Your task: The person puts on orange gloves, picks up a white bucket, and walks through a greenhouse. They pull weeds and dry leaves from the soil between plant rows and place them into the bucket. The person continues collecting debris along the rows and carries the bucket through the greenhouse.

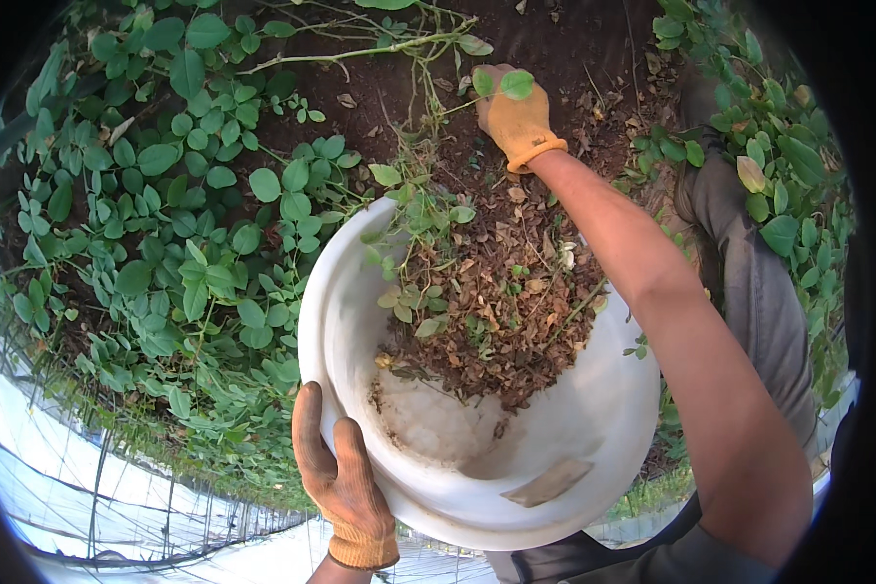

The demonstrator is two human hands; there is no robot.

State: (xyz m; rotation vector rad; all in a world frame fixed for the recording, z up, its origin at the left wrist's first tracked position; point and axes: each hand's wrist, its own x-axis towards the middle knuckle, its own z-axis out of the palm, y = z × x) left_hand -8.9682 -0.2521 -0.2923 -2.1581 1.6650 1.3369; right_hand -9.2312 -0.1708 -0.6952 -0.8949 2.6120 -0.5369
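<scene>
A large white plastic tub (555,504) lies tilted, its mouth facing the camera and its far side down at the soil. Dry brown leaves (482,314) mixed with some green sprigs fill its far part and continue onto the ground. My left hand (347,474), in an orange-brown work glove, grips the tub's rim at the lower left. My right hand (515,113), in a similar glove, is beyond the tub, low over the dark soil; its fingers are partly hidden behind green leaves, and whether it holds anything cannot be told. A brown patch marks the tub's inner wall.
Dense green leafy plants (204,277) grow on the left, and more foliage (796,160) stands on the right. A thin green stem (365,52) crosses above the soil (577,36). The person's leg in grey trousers (759,292) is right of the tub.
</scene>
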